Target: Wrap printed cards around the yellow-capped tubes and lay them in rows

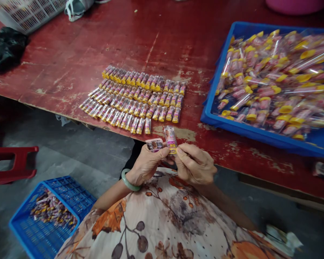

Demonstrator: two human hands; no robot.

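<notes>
Close to my body, at the table's front edge, my left hand (148, 162) has its fingers closed round printed labels (154, 144). My right hand (196, 163) pinches the yellow lower end of a small clear tube (170, 138) with a pink and purple printed label. The tube stands nearly upright between both hands, and my left fingertips are beside it. Just beyond my hands, several rows of labelled tubes (135, 99) with yellow ends lie side by side on the red table (97, 46).
A blue tray (209, 118) heaped with yellow-capped tubes is at the right. A blue basket (18, 230) of labelled tubes stands on the floor, lower left, near a red stool (17, 162). A black bag (7, 48) and white crate (29, 25) are upper left.
</notes>
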